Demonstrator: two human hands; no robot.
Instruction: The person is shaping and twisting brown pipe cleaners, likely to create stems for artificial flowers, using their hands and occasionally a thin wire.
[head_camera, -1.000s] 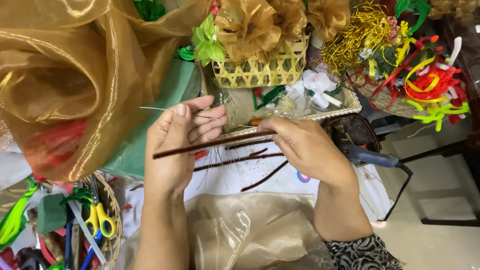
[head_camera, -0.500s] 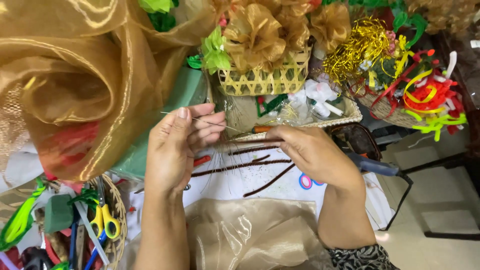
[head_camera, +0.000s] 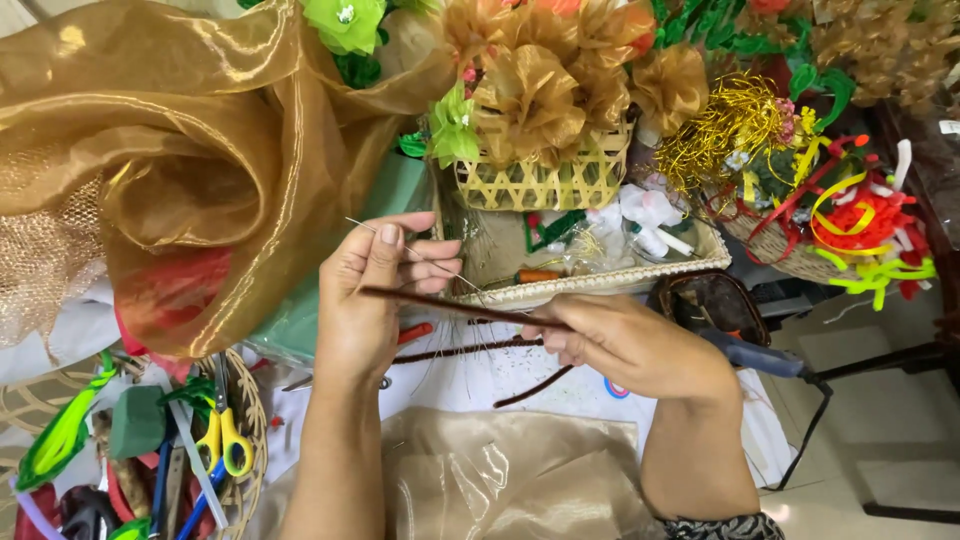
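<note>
Left hand (head_camera: 365, 300) pinches a thin silver wire (head_camera: 415, 250) against the left end of a brown stem stick (head_camera: 465, 308); right hand (head_camera: 625, 345) closes around the stick's right end — stick level, above the white table (head_camera: 470, 385), near the flat woven tray (head_camera: 600, 285). Judgement: keep the stick taut and steady, wire pressed tight under the thumb — slack would loosen the binding.

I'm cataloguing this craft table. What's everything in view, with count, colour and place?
stick: one, brown, held between both hands
wire: one, thin silver, at left hand's fingers
loose sticks: two, brown, on table under hands
organza: one, gold, upper left
woven basket: one, yellow, top centre
scissors: one, yellow-handled, lower left
glue gun: one, blue, right
left hand: one, centre
right hand: one, centre right
</note>
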